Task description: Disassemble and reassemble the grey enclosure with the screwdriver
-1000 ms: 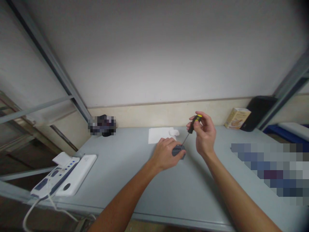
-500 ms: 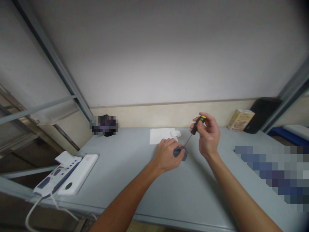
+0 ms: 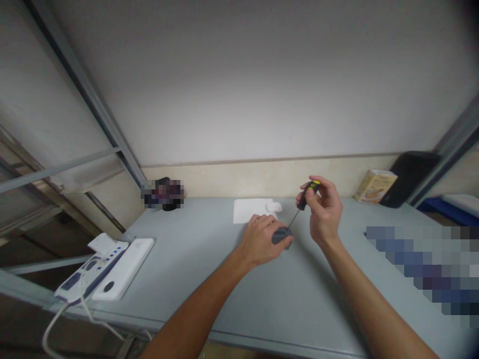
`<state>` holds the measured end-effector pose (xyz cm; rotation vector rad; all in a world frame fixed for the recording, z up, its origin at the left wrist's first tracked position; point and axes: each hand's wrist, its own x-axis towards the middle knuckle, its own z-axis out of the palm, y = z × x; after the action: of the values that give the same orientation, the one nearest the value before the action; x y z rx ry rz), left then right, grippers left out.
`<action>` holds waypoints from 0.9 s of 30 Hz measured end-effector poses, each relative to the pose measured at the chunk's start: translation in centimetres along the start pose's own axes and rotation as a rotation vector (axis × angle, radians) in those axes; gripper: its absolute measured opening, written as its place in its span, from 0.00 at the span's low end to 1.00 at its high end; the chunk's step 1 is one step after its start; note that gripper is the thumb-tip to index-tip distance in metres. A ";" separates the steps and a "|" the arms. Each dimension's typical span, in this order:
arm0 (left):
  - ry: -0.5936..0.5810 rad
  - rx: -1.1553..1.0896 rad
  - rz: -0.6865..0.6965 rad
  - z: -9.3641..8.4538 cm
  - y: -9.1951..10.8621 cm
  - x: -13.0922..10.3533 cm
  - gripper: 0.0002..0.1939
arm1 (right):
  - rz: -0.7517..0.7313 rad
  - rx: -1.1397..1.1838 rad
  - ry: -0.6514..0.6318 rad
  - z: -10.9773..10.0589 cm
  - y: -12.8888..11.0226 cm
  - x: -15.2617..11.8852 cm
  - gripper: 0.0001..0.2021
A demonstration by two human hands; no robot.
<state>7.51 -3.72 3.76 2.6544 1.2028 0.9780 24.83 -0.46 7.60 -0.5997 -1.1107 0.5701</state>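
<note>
A small dark grey slotted device (image 3: 281,234) rests on the grey table, its exact kind unclear. My left hand (image 3: 264,239) is closed round it from the left, thumb along the near side and fingers over the far side. In my right hand (image 3: 325,209) I grip a black and yellow screwdriver (image 3: 309,195) by its handle. Its thin shaft slants down to the left, and the tip meets the device's upper right part. Just behind lie white paper (image 3: 249,210) and a small white rounded object (image 3: 274,206).
On the left lie a white power strip (image 3: 92,269) with cables and a white power bank-like slab (image 3: 125,269). A yellow box (image 3: 375,186) and a black speaker-like object (image 3: 409,177) stand at the back right. Blurred items sit at the back left and right edge.
My left thumb has shifted toward the near side of the device, showing more of its slotted face. The screwdriver stays at the device, almost unmoved; the whole view has drifted slightly.
</note>
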 end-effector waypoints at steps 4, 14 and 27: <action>0.001 0.009 0.002 -0.1 0.1 0.0 0.13 | 0.009 0.013 -0.005 0.0 0.1 0.0 0.14; -0.012 0.023 0.008 0.0 -0.1 -0.1 0.14 | 0.032 0.001 -0.011 -0.2 0.2 0.0 0.15; -0.023 0.031 0.005 0.2 -0.2 0.0 0.14 | 0.052 0.006 -0.026 -0.1 0.3 0.0 0.15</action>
<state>7.49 -3.57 3.57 2.6865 1.2169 0.9345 24.94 -0.28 7.38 -0.6186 -1.1199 0.6278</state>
